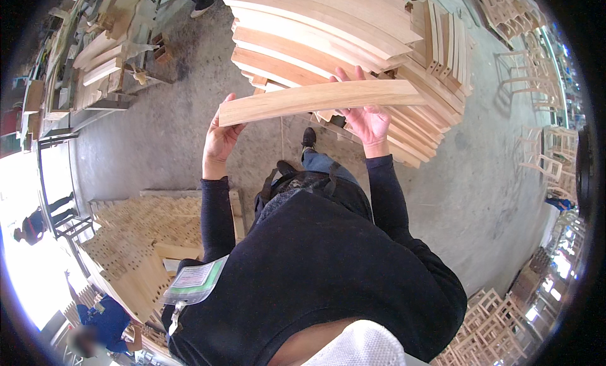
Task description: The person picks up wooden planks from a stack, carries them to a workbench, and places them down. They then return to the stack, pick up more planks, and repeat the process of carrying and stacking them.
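Note:
A long, slightly curved wooden slat (297, 102) spans the space in front of me, held level between both hands. Its left end rests in my left hand (221, 138), with the thumb on top and fingers curled beneath. Nearer its right end, my right hand (364, 116) grips it, some fingertips showing past the far edge. Just beyond the slat rises a tall stack of similar curved wooden pieces (309, 25). The slat covers part of that stack's near side.
Behind my left arm stands a pile of wooden parts with many holes (145, 224). A workbench with boards (104, 66) lies far left. Wooden chair frames (543, 157) line the right side. One person in blue (104, 325) is at lower left. Grey concrete floor (467, 214) stretches to my right.

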The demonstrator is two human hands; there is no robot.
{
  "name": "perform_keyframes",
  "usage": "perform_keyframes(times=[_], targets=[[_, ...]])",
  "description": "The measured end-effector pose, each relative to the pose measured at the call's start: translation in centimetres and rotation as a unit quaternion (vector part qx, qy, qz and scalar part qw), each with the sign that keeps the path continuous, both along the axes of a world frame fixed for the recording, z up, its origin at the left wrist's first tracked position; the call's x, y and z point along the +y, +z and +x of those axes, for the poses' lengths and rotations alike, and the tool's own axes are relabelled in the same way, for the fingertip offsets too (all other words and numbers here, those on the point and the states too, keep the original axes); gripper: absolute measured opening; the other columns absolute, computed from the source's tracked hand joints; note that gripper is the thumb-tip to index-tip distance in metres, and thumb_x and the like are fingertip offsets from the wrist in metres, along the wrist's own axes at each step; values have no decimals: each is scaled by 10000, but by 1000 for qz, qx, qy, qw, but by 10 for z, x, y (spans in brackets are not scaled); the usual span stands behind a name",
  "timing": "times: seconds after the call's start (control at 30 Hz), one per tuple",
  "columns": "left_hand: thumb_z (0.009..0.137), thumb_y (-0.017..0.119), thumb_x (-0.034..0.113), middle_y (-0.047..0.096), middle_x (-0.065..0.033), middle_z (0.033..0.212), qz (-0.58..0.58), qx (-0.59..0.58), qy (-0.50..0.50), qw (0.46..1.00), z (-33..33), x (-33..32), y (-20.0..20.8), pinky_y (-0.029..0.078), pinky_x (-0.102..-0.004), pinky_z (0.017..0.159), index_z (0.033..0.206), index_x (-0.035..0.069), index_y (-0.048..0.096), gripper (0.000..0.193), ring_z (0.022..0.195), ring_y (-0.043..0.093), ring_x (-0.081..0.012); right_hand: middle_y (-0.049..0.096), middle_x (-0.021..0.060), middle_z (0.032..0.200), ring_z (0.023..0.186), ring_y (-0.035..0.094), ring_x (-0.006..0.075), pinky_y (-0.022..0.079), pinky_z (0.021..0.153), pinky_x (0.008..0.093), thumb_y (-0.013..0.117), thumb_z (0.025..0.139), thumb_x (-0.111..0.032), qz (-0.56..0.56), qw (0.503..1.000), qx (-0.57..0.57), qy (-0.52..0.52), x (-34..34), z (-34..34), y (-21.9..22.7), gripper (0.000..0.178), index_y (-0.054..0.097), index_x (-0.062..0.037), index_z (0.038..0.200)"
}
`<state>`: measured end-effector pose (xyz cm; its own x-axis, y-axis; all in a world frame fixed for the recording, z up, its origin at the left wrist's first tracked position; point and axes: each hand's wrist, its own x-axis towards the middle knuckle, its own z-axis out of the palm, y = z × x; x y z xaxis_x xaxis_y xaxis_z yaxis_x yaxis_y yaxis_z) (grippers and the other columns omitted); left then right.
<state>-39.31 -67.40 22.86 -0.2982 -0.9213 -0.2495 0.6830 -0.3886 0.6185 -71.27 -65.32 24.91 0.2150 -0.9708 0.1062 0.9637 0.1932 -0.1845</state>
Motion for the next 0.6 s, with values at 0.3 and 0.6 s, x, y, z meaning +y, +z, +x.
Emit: perform_keyframes(times=[0.3, 0.6], targets=[[842, 381, 67, 417, -144, 1196, 25, 38, -4, 999, -15, 4, 13, 440, -365, 856, 1252, 26, 284, 423, 1034, 485, -249, 182, 178, 1334, 1240, 165, 340, 309, 964, 445, 521, 612, 43, -3, 998, 30, -46, 13, -15, 9, 711, 263, -87, 1262], [856, 452, 174, 558, -138, 881, 56, -220, -307, 924, -98, 22, -10, 517, -265, 633, 1110, -4, 356, 324, 728, 601, -194, 320, 144, 1281, 1193, 296, 301, 280, 959, 433, 468, 815, -157, 179, 963, -36, -197, 113, -40, -48, 407, 344, -121, 1201]])
